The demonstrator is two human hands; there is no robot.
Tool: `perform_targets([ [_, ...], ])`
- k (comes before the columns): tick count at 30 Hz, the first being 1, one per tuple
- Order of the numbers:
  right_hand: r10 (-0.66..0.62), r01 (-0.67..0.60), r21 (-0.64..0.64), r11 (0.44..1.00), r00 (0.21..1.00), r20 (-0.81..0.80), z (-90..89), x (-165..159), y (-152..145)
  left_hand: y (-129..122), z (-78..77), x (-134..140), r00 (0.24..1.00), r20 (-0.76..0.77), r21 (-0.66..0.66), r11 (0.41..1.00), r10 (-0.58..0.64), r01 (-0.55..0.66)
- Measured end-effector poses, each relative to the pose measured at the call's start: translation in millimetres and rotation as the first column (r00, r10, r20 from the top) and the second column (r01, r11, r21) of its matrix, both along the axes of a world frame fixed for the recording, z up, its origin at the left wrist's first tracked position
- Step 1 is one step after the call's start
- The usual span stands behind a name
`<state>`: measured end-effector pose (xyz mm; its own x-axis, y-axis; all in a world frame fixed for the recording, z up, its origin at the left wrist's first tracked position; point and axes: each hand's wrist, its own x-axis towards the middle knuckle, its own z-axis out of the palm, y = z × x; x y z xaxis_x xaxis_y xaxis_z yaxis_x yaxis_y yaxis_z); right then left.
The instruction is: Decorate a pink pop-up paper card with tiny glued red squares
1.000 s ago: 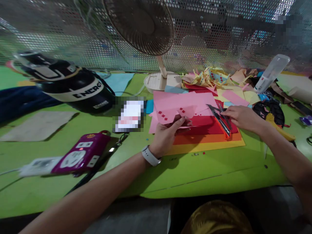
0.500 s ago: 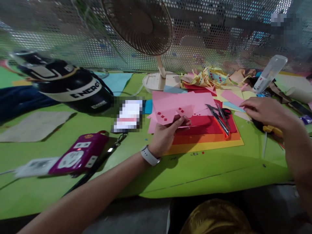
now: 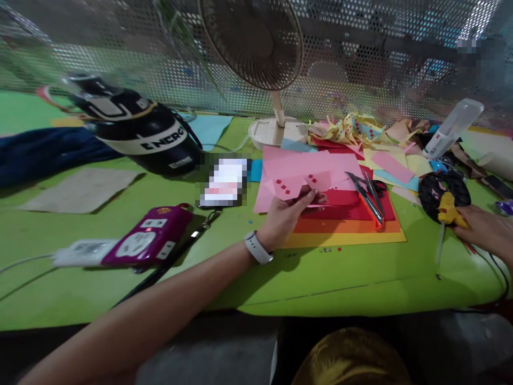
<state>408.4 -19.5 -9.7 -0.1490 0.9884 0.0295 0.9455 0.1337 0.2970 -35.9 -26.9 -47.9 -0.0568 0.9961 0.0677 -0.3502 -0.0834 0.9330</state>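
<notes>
The left hand [image 3: 282,218] pinches the pale pink paper piece [image 3: 288,182] at its near edge, thumb and fingers closed on it, above a stack of coloured paper. Taking that piece as the clock's centre, plain pink sheets [image 3: 296,160] lie toward twelve, and the bright red [image 3: 340,207], orange [image 3: 340,227] and yellow sheets [image 3: 360,238] step out toward four and five.

Some work shows already: small red paper diamonds [image 3: 283,186] sit on the held piece in two groups, with plain pink between them. Whether they are fixed down, or the pattern is complete, cannot be told. A loose red bit [image 3: 339,249] lies on the green table [image 3: 280,289] between four and five o'clock. The crumpled yellow paper heap [image 3: 340,132], between one and two, carries similar diamonds and looks further along.

At three o'clock the orange-handled cutter [image 3: 372,206] and black-handled scissors [image 3: 379,187] lie unheld. Farther out, between three and four, the right hand [image 3: 483,227] reaches the yellow plastic glue gun [image 3: 449,211]; whether its fingers have closed is unclear. No fresh glue is visible, so gluing appears undone here.
</notes>
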Motion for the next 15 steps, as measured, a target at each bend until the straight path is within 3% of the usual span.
perform_targets([
  [5,-0.013,0.015,-0.070,0.997,0.999,0.034,-1.9,-6.0,0.3,0.4,0.4,-0.2,1.000,-0.009,-0.002,1.000,-0.002,0.002],
  [11,-0.013,0.005,0.050,0.999,0.987,0.161,1.4,-20.1,-10.0,0.3,0.6,-0.7,0.999,0.031,0.004,1.000,-0.005,0.005],
  [15,-0.084,0.069,0.136,0.988,0.991,0.106,-2.9,-26.0,-14.7,-0.7,1.1,-0.9,1.000,0.011,-0.005,1.000,-0.008,0.008],
])
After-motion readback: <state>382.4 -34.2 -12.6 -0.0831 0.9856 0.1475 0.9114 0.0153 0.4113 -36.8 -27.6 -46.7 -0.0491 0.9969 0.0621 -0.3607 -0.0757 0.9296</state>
